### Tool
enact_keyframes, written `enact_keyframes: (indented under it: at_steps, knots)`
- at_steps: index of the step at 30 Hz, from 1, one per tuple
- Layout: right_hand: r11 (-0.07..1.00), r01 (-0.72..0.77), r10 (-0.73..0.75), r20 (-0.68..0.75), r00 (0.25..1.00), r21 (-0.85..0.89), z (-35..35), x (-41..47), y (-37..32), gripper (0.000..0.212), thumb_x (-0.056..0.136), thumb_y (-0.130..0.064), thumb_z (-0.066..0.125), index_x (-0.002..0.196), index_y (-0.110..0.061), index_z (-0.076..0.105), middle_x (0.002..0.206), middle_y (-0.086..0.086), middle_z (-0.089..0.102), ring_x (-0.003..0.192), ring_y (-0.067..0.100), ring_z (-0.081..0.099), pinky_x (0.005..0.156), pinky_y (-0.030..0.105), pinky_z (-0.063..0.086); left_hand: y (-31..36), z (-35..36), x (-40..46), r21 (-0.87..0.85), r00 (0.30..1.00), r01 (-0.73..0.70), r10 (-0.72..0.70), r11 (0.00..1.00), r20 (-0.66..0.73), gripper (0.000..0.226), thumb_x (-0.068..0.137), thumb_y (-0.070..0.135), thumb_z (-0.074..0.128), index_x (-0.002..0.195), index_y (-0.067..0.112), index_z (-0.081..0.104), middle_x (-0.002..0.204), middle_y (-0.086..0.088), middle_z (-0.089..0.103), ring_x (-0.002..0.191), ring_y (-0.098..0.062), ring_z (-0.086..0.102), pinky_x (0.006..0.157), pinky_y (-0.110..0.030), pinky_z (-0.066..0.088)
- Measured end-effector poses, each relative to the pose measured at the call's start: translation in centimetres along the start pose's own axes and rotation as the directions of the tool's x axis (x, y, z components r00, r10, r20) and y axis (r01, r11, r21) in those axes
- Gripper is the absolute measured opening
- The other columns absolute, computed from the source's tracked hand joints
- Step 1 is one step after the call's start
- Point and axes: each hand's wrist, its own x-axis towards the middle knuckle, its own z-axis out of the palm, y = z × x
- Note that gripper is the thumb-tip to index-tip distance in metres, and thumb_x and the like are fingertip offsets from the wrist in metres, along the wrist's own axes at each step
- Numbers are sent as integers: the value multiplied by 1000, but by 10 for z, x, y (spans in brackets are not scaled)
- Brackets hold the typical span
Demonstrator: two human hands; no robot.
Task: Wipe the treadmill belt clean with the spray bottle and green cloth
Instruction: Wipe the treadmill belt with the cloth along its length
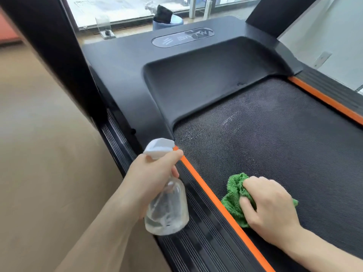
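gripping the neck of a clear spray bottle (167,205), the left hand (155,173) holds it upright above the ribbed black side rail (206,222) of the treadmill, at about 7 o'clock in the view, its white nozzle head (159,147) pointing toward 1 o'clock and one finger curled over the front of the trigger. the bottle looks partly filled with a clear liquid. the right hand (269,201) sits at about 5 o'clock, fingers curled down over a bunched green cloth (233,197) and pressing it onto the textured black belt (284,138), just beside the orange strip (214,199) that runs between belt and rail. pale wet streaks (227,120) show on the belt toward 12 o'clock of the cloth, well apart from it. beyond them the black motor cover (206,75) carries an oval logo plate (182,38). a second orange strip (326,99) edges the belt at 2 o'clock. tan floor (39,154) lies at 9 o'clock.
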Motion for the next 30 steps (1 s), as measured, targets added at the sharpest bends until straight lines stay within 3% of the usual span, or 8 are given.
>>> enact_keyframes:
  at_steps: [5, 9, 13, 18, 24, 26, 28, 30]
  knots:
    - [991, 131, -130, 35, 991, -27, 6, 25, 2, 16, 86, -32, 49, 78, -19, 44, 76, -4, 46, 72, 23, 46, 68, 40, 43, 1, -1, -5, -43, 999, -36, 35, 998, -14, 34, 90, 45, 77, 75, 15, 78, 85, -3, 76, 76, -20, 67, 59, -25, 55]
    - [944, 324, -318, 89, 944, -58, 35, 109, -20, 17, 88, -32, 48, 85, -16, 49, 84, 4, 55, 79, 29, 52, 73, 42, 44, -1, -5, -7, -54, 992, -109, 105, 993, -76, 30, 88, 49, 77, 75, 23, 81, 86, 1, 80, 86, -25, 74, 79, -39, 58]
    - [954, 298, -296, 61, 953, -39, 54, 173, -47, 18, 88, -31, 46, 86, -15, 54, 83, 5, 57, 79, 30, 55, 73, 42, 43, -1, -8, -8, -56, 985, -118, 110, 991, -133, 32, 90, 46, 75, 71, 21, 79, 85, -4, 80, 93, -32, 76, 84, -45, 60]
    - [910, 377, -403, 166, 900, 171, 26, 127, -20, 31, 91, -27, 46, 116, -18, 62, 100, -1, 54, 86, 22, 52, 81, 37, 44, 0, -6, -5, -39, 986, -112, 106, 993, -127, 36, 91, 43, 75, 76, 11, 78, 77, 0, 77, 79, -19, 71, 76, -35, 56]
    - [852, 475, -513, 169, 842, 221, 1, 67, -2, 25, 94, -21, 49, 114, -14, 62, 96, -2, 53, 82, 19, 49, 76, 31, 41, -2, -3, -2, -10, 993, -73, 71, 997, -95, 34, 92, 45, 74, 79, 14, 80, 75, 4, 76, 75, -15, 68, 74, -34, 56]
    - [863, 479, -500, 139, 855, 160, 10, 89, -7, 28, 94, -24, 49, 116, -14, 63, 94, 1, 54, 81, 23, 52, 74, 36, 44, -1, 5, -1, -8, 996, -62, 61, 998, -69, 33, 92, 42, 74, 78, 13, 80, 74, 2, 76, 70, -15, 66, 65, -29, 55]
    - [913, 380, -392, 63, 918, 146, 28, 122, -21, 33, 92, -25, 49, 119, -17, 65, 90, 3, 54, 80, 28, 56, 71, 41, 48, 0, 12, -1, 10, 996, -58, 59, 998, -64, 33, 92, 40, 75, 76, 10, 79, 71, 1, 74, 63, -13, 63, 52, -20, 50]
    - [955, 260, -268, 42, 962, 141, 43, 145, -38, 34, 90, -28, 47, 115, -20, 69, 87, 4, 54, 80, 30, 58, 68, 44, 50, -2, 13, 1, 27, 995, -71, 73, 997, -72, 34, 91, 40, 75, 77, 9, 79, 72, 1, 74, 63, -12, 63, 50, -19, 49]
